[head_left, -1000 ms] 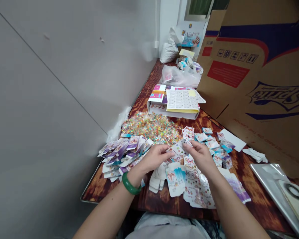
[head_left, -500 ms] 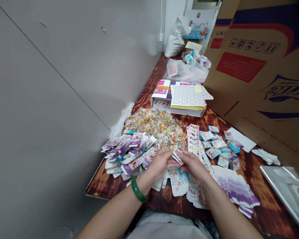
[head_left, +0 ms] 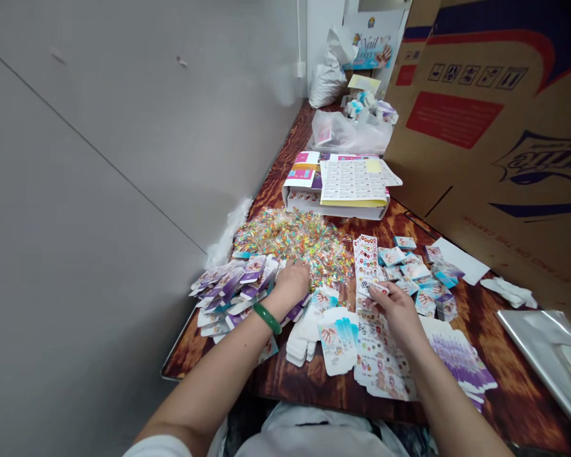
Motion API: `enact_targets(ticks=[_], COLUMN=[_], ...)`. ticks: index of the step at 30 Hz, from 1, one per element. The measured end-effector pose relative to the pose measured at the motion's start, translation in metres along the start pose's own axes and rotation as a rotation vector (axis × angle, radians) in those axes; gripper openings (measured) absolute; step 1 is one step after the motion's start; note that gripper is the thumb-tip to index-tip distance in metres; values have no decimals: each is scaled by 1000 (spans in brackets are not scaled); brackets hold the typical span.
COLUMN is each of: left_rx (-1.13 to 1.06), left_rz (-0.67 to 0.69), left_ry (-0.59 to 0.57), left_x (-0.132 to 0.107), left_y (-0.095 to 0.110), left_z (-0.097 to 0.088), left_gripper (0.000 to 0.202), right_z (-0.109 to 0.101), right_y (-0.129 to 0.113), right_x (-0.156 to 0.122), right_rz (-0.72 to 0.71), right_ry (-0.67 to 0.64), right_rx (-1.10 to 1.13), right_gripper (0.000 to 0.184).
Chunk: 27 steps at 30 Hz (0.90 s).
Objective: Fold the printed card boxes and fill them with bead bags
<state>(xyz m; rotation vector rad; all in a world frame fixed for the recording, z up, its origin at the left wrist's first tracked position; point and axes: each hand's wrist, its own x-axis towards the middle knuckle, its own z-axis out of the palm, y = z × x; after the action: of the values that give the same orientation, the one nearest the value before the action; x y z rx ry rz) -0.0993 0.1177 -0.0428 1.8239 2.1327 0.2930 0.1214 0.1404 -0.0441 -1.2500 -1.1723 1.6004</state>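
Note:
My left hand (head_left: 292, 284), with a green bangle (head_left: 267, 318) on its wrist, reaches to the near left edge of a pile of small clear packets with colourful sweets (head_left: 290, 235). Its fingers point down and are mostly hidden behind the hand's back. Beside it lies a heap of purple and white small boxes (head_left: 238, 279). My right hand (head_left: 397, 308) is closed, pinching a folded sticker sheet (head_left: 378, 289) between thumb and fingers. Under it lie long printed sticker sheets (head_left: 368, 257). Flat blue and white cartons (head_left: 335, 349) lie between my forearms.
Small closed boxes (head_left: 416, 270) lie at the right, near fanned purple cartons (head_left: 457, 362). A large cardboard carton (head_left: 457, 158) stands along the right side. Further back are a white box with printed sheets (head_left: 352, 181) and a plastic bag (head_left: 356, 130). A grey wall (head_left: 124, 127) borders the left.
My hands have moved apart. The left has let go of the folded sheet and gone left to the packet pile; the right keeps the sheet, moving slightly right. The view has shifted a little.

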Motion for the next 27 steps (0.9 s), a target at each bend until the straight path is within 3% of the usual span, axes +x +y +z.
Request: enact_targets(ticks=[7,12,15,17,20,23,27], left_rx=[5,-163,-304,-492,-744,-748,-622], left_rz=[-78,-90,-34,23,107,136,124], left_ry=[-4,26,-20,-86,-147,-92,28], left_x=[4,-4,-12,-17,-25,-29,-29], left_y=[-2,-9,-4,4,16,21,21], left_z=[5,-13,-27,-34,-41,-42,-36], left_gripper=[19,16,19,18,18,20,22], right_z=[-4,1,15,28,48,59,64], right_y=[-3,-5,-13,-18,-25,-30,-33], right_x=[-2,2,6,9,10,7,5], right_rz=[-20,-28,-43,-27,59,105,118], right_ry=[41,35,-6,-80,-313,-475,-491], right_rx=[-3,-35,-111,-160,-224,-233,-196], right_gripper=[41,39,36,33,26,27,32])
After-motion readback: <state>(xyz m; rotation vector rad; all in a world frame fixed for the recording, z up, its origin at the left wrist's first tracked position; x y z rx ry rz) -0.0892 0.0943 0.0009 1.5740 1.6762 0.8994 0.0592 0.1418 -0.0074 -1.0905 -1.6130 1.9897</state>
